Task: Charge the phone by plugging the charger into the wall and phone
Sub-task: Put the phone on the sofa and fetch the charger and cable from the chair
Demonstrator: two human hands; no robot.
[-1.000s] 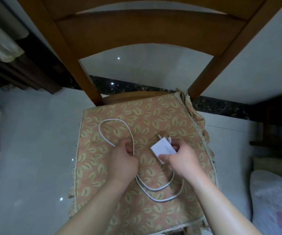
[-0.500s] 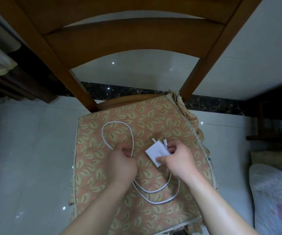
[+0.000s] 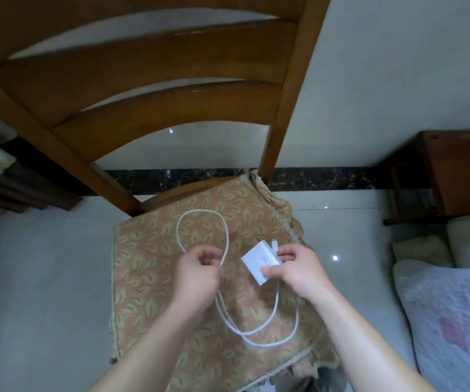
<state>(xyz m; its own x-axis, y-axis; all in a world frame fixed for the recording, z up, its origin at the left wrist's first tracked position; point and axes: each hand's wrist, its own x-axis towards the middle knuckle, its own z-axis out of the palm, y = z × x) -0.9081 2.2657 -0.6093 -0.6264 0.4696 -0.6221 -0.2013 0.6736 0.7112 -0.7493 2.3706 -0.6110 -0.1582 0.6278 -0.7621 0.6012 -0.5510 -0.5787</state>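
A white charger block [image 3: 259, 258] is held just above the chair's leaf-patterned cushion [image 3: 154, 273], pinched by my right hand [image 3: 299, 271] between thumb and fingers. The small plug end of the cable [image 3: 275, 244] pokes out beside the block at my fingertips. The white cable [image 3: 200, 215] loops over the cushion in two loops. My left hand [image 3: 197, 274] grips the cable where the loops cross. No phone and no wall socket are in view.
The wooden chair back [image 3: 149, 80] rises straight ahead against a white wall. A dark wooden side table [image 3: 460, 171] stands at the right, with pillows [image 3: 454, 315] below it. A pale tiled floor [image 3: 44, 278] surrounds the chair.
Both hands have lifted a little with the charger block and the cable. The view has tilted upward and shows more of the chair back.
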